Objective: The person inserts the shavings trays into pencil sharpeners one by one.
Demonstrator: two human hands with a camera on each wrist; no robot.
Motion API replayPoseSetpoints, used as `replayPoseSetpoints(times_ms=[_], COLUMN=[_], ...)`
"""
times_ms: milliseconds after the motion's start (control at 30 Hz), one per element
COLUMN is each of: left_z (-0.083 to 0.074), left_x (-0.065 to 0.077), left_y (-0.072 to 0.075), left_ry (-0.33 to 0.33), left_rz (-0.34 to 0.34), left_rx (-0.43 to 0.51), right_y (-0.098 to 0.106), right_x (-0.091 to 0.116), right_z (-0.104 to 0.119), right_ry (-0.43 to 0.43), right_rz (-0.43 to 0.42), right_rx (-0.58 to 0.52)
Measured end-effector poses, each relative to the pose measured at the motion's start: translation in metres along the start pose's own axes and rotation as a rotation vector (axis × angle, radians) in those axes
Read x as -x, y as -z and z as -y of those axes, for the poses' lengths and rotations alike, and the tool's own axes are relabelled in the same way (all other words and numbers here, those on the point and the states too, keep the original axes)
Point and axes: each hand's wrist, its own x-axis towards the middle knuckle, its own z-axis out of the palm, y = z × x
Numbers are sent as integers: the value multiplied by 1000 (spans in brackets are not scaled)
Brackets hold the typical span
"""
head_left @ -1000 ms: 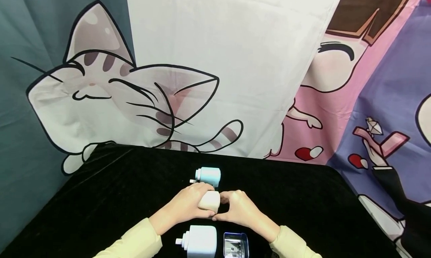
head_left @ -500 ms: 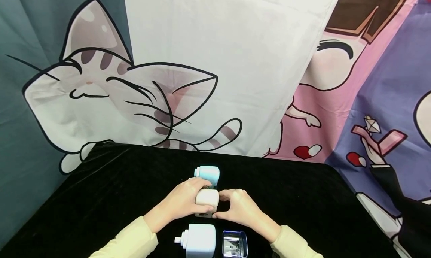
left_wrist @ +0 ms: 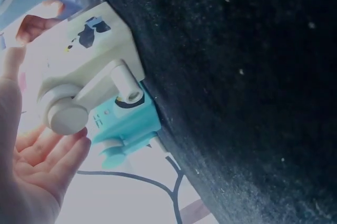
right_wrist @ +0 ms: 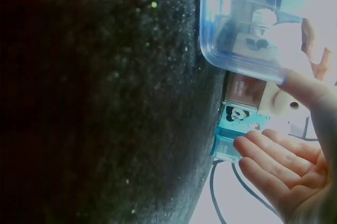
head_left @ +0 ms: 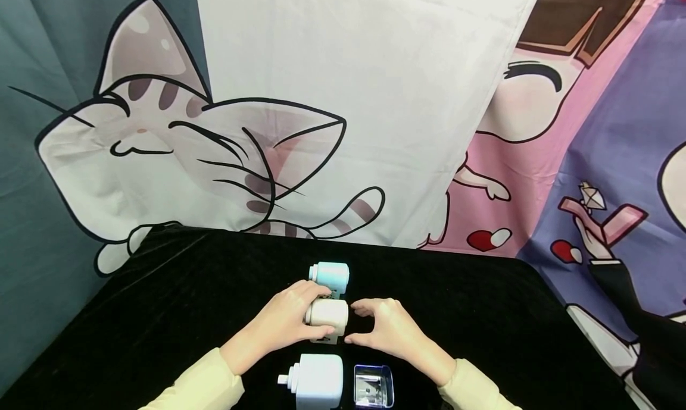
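A cream crank pencil sharpener (head_left: 331,316) with a dark printed patch stands between my hands; its crank (left_wrist: 108,84) shows in the left wrist view. My left hand (head_left: 284,312) reaches loosely around its left side, thumb in front and fingers behind. In the left wrist view those fingers (left_wrist: 47,153) are extended beside the crank knob; contact is unclear. My right hand (head_left: 388,329) hovers just right of the sharpener, thumb and fingers apart, nothing between them. Directly behind stands a teal crank sharpener (head_left: 331,276).
Nearest me is a larger pale-blue crank sharpener (head_left: 320,377). Right of it lies a clear, blue-edged shavings drawer (head_left: 373,386), seen large in the right wrist view. Black cloth (head_left: 455,315) covers the table. A printed cartoon curtain (head_left: 402,100) hangs behind.
My right hand has drawn away to the right from the cream sharpener. My left hand has slid left along it, exposing more of its body. The sharpener has shifted slightly left.
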Motion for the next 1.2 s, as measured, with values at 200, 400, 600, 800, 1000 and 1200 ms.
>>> replayPoseSetpoints(times_ms=[200, 400, 600, 800, 1000, 1200], left_z=[-2, -5, -10, -16, -22, -29], left_x=[2, 8, 14, 19, 26, 31], left_y=[6, 8, 11, 15, 17, 19], left_ry=[12, 2, -11, -10, -23, 0], left_rz=[3, -23, -53, -54, -44, -5], left_rx=[11, 15, 16, 37, 59, 73], right_y=[3, 8, 13, 16, 18, 19], right_x=[4, 10, 17, 26, 35, 43], right_z=[-1, 3, 5, 5, 7, 9], right_ry=[-16, -40, -50, -53, -64, -62], right_rz=[-3, 6, 17, 8, 30, 32], right_rx=[11, -3, -25, -35, -46, -50])
